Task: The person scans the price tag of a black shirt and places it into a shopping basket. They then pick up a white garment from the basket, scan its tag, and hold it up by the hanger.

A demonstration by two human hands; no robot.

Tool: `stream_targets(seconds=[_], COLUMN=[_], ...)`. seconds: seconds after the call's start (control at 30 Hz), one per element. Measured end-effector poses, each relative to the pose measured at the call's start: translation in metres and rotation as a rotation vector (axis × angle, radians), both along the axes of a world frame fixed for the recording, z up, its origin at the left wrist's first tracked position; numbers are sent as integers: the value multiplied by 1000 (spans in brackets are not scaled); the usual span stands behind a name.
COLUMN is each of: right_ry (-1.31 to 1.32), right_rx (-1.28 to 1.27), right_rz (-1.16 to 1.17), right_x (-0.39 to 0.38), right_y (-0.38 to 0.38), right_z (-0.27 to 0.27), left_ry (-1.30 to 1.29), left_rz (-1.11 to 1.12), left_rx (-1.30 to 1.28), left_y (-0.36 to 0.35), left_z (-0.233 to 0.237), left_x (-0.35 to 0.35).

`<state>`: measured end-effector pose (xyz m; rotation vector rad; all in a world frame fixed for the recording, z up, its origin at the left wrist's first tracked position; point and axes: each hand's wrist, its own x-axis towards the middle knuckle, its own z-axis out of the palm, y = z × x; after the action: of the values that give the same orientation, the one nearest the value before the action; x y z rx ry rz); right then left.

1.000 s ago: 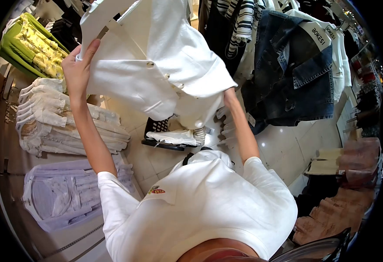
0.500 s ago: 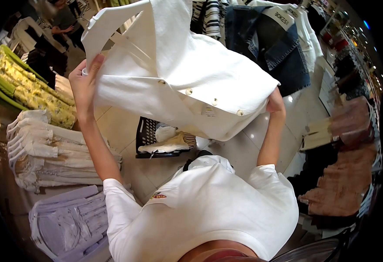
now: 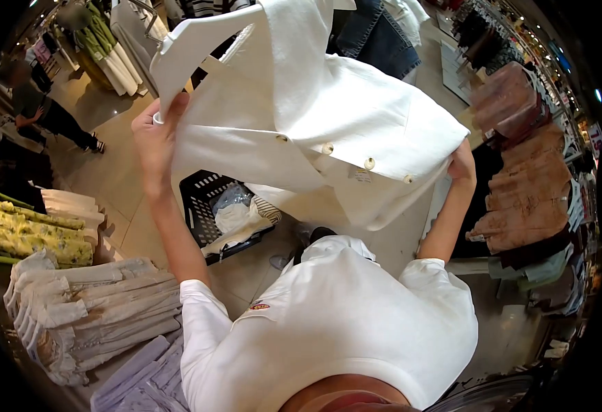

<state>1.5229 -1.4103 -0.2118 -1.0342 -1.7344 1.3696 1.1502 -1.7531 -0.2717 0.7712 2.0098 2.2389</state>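
A white button-front top (image 3: pixel 376 103) hangs sideways before me on a white hanger (image 3: pixel 201 38), its row of round buttons running left to right. My left hand (image 3: pixel 158 147) is closed around the lower end of the hanger, thumb on its face. At the other end, my right hand (image 3: pixel 462 165) grips the hem, fingers partly hidden behind the cloth. A small printed label (image 3: pixel 361 176) shows between the buttons. Below the top, a black shopping basket (image 3: pixel 194 206) stands on the floor with folded clothes (image 3: pixel 236 220) inside.
White garments (image 3: pixel 102 302) and yellow floral clothes (image 3: pixel 33 230) hang at left, lilac clothes (image 3: pixel 143 378) below. Brown tops (image 3: pixel 528 192) hang at right. A denim garment (image 3: pixel 376 38) is behind the held top. A person (image 3: pixel 50 110) stands at far left.
My view has turned, so the racks and basket sit further left or lower. The held top has shifted slightly right and down with both hands; their grips look unchanged.
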Motion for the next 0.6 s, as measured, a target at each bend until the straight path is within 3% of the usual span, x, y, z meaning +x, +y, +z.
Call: stream_targets(seconds=[0.27, 0.33, 0.43, 0.6], right_ry=[-174, -152, -207, -338], right_rx=[-41, -91, -55, -18], right_rz=[-44, -10, 110, 202], right_x=[15, 20, 22, 19], right_y=[1, 16, 32, 49], right_z=[-39, -64, -97, -146], left_ry=[-23, 72, 40, 65], left_rz=[-62, -55, 14, 57], left_rx=[1, 127, -47, -119], left_y=[33, 42, 46, 67], left_z=[1, 1, 17, 25], left_x=[15, 17, 29, 49])
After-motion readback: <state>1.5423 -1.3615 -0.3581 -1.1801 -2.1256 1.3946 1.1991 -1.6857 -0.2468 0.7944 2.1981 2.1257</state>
